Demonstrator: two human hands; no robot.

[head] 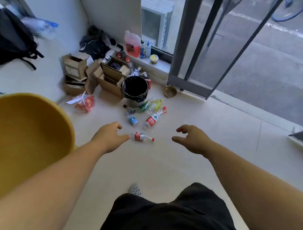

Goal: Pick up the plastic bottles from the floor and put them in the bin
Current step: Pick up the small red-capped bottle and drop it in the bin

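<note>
Several plastic bottles lie on the pale floor in front of a round bin (136,96) lined with a black bag. Nearest me is a small bottle with a red label and red cap (142,136), lying on its side. Behind it lie a larger red-labelled bottle (153,119), a small blue-labelled bottle (132,120), a green bottle (144,106) and a yellow-green bottle (156,103). My left hand (111,136) is open, its fingertips just left of the small red-capped bottle. My right hand (192,139) hovers open to that bottle's right, empty.
A yellow round seat (23,134) fills the left foreground. Open cardboard boxes (107,78) and a red-filled plastic bag (85,102) sit behind and left of the bin. A small brass bowl (170,91) stands by the sliding glass door frame (188,58). My foot (135,189) is below.
</note>
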